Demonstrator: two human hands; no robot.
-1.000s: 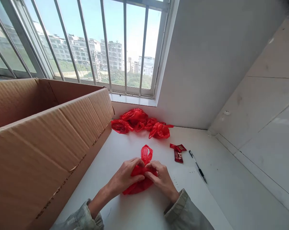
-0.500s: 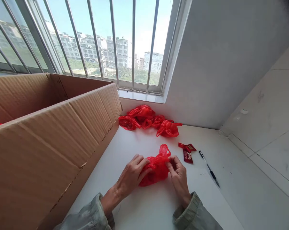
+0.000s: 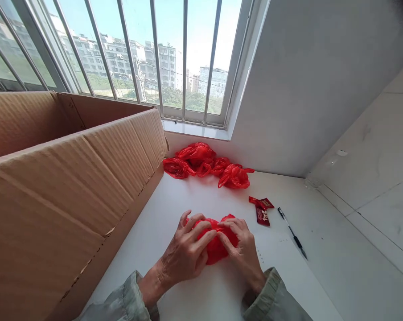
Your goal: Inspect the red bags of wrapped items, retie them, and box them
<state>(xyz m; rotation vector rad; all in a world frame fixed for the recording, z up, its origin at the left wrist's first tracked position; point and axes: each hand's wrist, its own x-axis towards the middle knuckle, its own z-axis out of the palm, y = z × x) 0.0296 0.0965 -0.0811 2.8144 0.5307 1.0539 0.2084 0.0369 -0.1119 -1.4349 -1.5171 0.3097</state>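
Note:
A crumpled red plastic bag (image 3: 218,250) lies on the white table (image 3: 191,298) between my two hands. My left hand (image 3: 190,243) reaches over the bag's left side, its fingers bent and gripping the thin plastic near the top. From the right, my right hand (image 3: 240,243) pinches the same bag, thumb and fingers close to the left fingertips. The hands cover much of the bag, and what is inside it cannot be made out.
A large open cardboard box (image 3: 88,178) stands at the left. Several bunched red plastic bags (image 3: 201,160) lie against the back wall. Small dark red packets (image 3: 262,214) and a pen (image 3: 292,234) rest at the right. Behind is a barred window (image 3: 171,62).
My hands have come closer together over the bag. The loose top of the bag, which stood up before, is now pressed down under my fingers. The view has shifted slightly.

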